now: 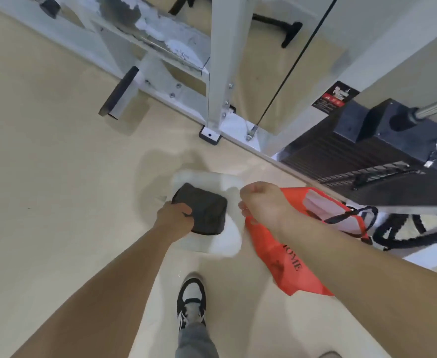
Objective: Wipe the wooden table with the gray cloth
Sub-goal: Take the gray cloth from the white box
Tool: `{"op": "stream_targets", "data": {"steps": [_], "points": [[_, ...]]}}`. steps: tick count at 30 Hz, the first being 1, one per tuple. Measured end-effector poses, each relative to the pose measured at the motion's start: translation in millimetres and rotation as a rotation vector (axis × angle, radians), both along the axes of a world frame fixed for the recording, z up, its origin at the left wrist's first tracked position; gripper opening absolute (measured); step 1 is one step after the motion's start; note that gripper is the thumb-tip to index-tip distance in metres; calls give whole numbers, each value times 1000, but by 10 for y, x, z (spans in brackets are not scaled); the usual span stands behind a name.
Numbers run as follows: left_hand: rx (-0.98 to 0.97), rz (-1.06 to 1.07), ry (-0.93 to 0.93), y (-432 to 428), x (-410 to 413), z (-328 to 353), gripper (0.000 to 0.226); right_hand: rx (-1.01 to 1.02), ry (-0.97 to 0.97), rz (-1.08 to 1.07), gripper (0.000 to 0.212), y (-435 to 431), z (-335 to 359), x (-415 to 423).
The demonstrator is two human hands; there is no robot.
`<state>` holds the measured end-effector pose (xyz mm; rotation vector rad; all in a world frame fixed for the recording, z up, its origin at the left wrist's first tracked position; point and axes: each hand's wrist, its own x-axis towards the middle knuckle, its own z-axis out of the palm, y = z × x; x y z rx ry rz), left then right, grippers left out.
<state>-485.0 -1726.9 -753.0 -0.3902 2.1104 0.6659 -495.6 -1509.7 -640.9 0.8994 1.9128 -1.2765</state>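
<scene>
A folded dark gray cloth [204,208] lies on a white translucent plastic bag [227,236], held out over the beige floor. My left hand [176,215] grips the cloth's left edge, thumb on top and fingers underneath. My right hand [261,200] is just right of the cloth with its fingers curled. It holds the top edge of an orange bag [289,267], which hangs under my right forearm. The wooden table is out of view.
A white metal gym machine frame [218,73] stands ahead, with a black weight stack [354,156] at the right. Thick black ropes [405,236] lie on the floor at the right. My black and white shoe [191,301] is below.
</scene>
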Motion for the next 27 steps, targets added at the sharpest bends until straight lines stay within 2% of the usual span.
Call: {"op": "stream_targets", "data": {"steps": [2,7,12,14,17,21,24,27], "points": [[-18,-57,-36,22,-25,-200,39,19,-33,-4,19,-24,-171,5],[28,66,-83,166,23,-444,45,51,-75,-13,31,-3,-364,51],[206,314,86,412,111,-131,12,30,-89,-76,24,105,-107,59],[266,394,162,640,124,236,11,15,-75,-115,25,226,85,129],[424,454,241,1075,178,1026,22,-9,-26,-203,21,487,470,280],[601,329,346,1788,384,2220,26,-67,38,-390,38,1038,1163,512],[747,230,336,2391,676,3181,23,-94,122,-509,43,1655,1866,772],[805,46,395,3001,1132,4018,22,-232,67,-603,60,2370,2703,1261]]}}
